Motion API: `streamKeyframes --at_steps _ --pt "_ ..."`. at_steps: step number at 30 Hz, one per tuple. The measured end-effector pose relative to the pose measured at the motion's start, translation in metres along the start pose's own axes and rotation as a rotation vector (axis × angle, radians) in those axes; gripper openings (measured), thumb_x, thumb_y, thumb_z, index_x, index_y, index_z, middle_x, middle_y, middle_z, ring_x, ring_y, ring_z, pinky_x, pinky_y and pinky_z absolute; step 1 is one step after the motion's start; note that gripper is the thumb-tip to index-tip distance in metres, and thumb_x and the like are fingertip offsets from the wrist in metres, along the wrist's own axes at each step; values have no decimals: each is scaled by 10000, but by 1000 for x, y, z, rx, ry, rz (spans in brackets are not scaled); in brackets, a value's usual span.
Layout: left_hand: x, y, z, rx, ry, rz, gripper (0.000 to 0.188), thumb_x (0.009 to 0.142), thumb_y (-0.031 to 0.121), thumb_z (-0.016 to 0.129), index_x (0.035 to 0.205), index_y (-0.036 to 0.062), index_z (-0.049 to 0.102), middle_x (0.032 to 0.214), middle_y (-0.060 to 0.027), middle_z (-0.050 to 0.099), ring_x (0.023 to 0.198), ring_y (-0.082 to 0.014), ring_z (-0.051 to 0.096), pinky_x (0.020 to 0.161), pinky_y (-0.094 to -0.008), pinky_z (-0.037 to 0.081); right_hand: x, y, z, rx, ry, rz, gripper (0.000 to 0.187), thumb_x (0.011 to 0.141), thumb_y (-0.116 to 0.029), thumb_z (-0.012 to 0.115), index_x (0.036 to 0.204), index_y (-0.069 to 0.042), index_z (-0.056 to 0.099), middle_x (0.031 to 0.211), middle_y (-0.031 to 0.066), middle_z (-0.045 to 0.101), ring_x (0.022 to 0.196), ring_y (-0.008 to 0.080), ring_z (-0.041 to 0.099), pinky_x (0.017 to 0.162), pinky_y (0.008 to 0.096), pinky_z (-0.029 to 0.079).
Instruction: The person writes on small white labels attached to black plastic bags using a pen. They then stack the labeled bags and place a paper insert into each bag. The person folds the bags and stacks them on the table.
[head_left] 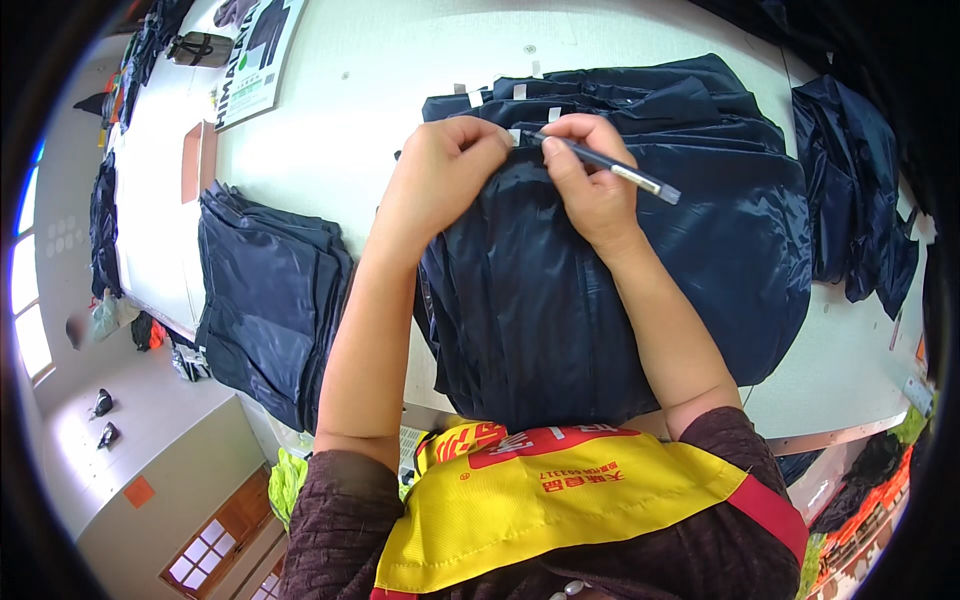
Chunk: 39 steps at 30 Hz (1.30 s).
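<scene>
My left hand (pixel 440 175) is closed in a pinch at the top edge of a stack of dark navy, shiny fabric pieces (pixel 530 270). A small white tag (pixel 516 137) shows right at its fingertips. My right hand (pixel 600 195) grips a pen (pixel 636 176) with a dark barrel and a clear end. The pen's tip points left, close to the tag, though I cannot tell whether they touch. More white tags (pixel 520 91) stick out along the far edges of the overlapping fabric layers.
Another pile of dark folded fabric (pixel 270 300) lies left on the pale table (pixel 400 40). Crumpled navy fabric (pixel 850 190) sits at the right. A printed bag (pixel 262 60) and a dark cylindrical object (pixel 200 49) lie far left. My yellow apron (pixel 560 500) meets the near table edge.
</scene>
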<state>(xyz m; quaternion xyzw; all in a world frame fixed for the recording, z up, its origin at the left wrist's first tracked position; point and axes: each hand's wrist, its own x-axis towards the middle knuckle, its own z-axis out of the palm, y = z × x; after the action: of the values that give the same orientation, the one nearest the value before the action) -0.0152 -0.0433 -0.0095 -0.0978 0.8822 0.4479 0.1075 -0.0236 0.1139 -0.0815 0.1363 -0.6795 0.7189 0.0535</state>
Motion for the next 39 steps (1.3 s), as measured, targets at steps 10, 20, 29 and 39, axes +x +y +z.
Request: streamKeyframes --at_steps 10,20,29,39 --pt "-87 0 58 702 -163 956 157 665 122 622 822 118 609 737 12 515 650 -151 533 514 -244 463 8 -45 -16 236 -130 198 142 863 -86 617 977 -6 594 819 22 610 702 54 558 623 178 450" --pt "-40 8 22 402 208 298 316 726 210 719 956 9 639 825 -123 642 743 -291 625 671 -347 503 4 1 -9 708 171 408 109 887 -78 519 968 -11 547 709 28 507 525 51 377 451 194 309" --pt "-1 20 42 166 12 12 379 726 215 705 986 -54 640 808 -125 661 729 -159 621 699 -260 479 7 1 -18 899 226 384 98 879 -106 534 937 -27 542 705 20 519 523 50 396 462 206 331" --pt "17 14 50 -238 5 -47 283 744 47 652 1007 -57 631 814 -79 670 751 -113 618 705 -206 471 9 -7 -24 423 152 167 87 852 -83 588 906 -16 575 730 0 553 580 32 451 493 186 359"
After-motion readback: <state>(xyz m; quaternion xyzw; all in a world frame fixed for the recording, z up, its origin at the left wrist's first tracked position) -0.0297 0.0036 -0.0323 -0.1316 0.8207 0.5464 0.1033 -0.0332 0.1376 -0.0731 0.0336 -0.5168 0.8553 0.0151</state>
